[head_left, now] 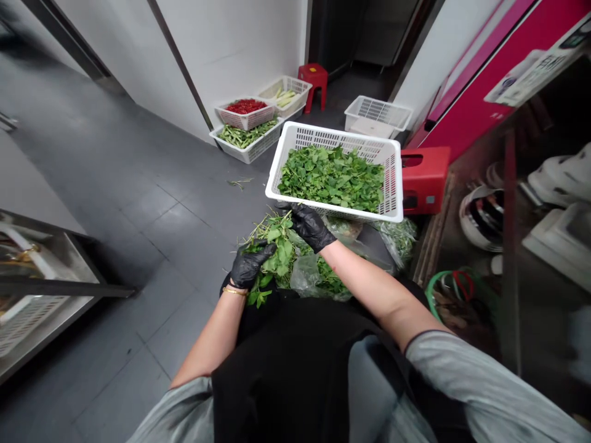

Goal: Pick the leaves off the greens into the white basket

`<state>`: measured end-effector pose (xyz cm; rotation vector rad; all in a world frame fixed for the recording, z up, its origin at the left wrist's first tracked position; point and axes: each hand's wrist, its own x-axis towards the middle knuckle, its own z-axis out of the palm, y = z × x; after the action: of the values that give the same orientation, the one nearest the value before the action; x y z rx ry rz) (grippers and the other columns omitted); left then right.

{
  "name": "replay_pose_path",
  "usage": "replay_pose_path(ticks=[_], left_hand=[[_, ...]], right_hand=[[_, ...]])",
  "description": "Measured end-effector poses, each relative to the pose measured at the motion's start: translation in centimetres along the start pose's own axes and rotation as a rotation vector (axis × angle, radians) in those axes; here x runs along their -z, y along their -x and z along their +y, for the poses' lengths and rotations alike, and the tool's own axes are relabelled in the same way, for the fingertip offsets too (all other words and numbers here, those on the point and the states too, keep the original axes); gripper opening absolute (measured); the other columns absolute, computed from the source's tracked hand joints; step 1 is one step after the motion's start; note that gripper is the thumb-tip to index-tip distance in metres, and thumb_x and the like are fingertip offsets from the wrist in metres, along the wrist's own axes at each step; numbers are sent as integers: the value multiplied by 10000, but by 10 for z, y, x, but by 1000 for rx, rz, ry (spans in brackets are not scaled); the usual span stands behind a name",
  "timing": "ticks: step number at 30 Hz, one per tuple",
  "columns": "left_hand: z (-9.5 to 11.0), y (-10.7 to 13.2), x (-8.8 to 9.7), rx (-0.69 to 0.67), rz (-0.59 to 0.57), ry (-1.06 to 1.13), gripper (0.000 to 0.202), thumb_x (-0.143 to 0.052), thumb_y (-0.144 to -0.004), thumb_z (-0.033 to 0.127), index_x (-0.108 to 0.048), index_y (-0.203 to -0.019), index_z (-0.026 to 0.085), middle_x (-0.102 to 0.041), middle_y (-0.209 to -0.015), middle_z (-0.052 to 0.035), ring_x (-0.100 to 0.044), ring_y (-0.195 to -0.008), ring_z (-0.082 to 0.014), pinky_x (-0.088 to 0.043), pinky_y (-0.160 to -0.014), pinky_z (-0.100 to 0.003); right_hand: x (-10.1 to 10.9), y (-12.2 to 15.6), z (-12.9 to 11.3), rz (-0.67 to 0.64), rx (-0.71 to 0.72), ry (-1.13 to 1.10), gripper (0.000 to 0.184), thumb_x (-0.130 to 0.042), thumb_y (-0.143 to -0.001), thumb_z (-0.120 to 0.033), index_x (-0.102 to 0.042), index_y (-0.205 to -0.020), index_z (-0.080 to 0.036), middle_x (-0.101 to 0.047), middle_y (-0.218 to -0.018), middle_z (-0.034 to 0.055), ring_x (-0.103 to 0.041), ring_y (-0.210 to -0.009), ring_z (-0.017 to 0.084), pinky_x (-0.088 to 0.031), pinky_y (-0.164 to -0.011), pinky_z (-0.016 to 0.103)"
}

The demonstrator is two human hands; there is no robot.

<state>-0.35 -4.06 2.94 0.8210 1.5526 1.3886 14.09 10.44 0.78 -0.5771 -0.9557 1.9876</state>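
A loose bunch of leafy greens [279,251], stems pointing up and left, is gripped in my black-gloved left hand [249,264]. My right hand [311,226], also gloved in black, has its fingers pinched at the top of the bunch on a thin stem, just below the basket's near rim. In front of me stands a white plastic basket [392,154], partly filled with picked green leaves [330,178]. A clear plastic bag [306,274] with more greens lies under my wrists, partly hidden by my right forearm.
Baskets with red chillies [246,107], cut green vegetables [247,135] and pale stalks [285,97] stand by the wall. A red stool [314,80] and a white basket [376,117] are farther back. A red stool-like object [427,178] and shelving stand right. Stem scraps [240,183] lie on the floor.
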Motion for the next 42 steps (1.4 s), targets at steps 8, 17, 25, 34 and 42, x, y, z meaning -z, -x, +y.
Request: replay_pose_path(ticks=[8,17,25,34,42], left_hand=[[6,-12,8,-79,23,-173,308,-857,-620,473,-720,-678,202,-720,-735,-39,-653,-735,-208,-537,-755,-361],[-1,-27,5,-222,90,-285,262,-883,-647,370,-702,-681,183,-624,-673,-10,-559,-644,-149,-466,-672,-277],[-15,-39,6,-256,-59,-352,205,-879,-639,327,-738,-693,188,-662,-698,-35,-590,-653,-167,-482,-681,-293],[-7,-14,-12,310,-96,228,347,-915,-600,401,-743,-793,170,-714,-693,-15,-646,-599,-166,-560,-643,-308],[-9,-12,-18,448,-127,555,281,-916,-542,232,-732,-744,166,-734,-651,-11,-680,-539,-162,-624,-617,-306]], right_hand=[[11,-15,-5,-50,23,403,517,-709,-832,-586,-726,-1201,-225,-739,-1152,66,-689,-1023,201,-587,-877,332],[32,-17,-14,-264,-89,565,588,-738,-813,-535,-670,-1317,-240,-670,-1353,97,-662,-1150,240,-556,-978,394],[12,-18,-17,-339,-309,505,451,-922,-606,-371,-736,-939,-131,-711,-746,8,-566,-520,83,-452,-447,189],[54,-4,-30,148,-190,50,352,-903,-605,-313,-699,-851,-165,-704,-765,-2,-547,-546,64,-468,-455,160],[30,3,-44,-358,-180,437,369,-907,-634,-384,-781,-859,-121,-767,-816,61,-641,-589,121,-548,-492,218]])
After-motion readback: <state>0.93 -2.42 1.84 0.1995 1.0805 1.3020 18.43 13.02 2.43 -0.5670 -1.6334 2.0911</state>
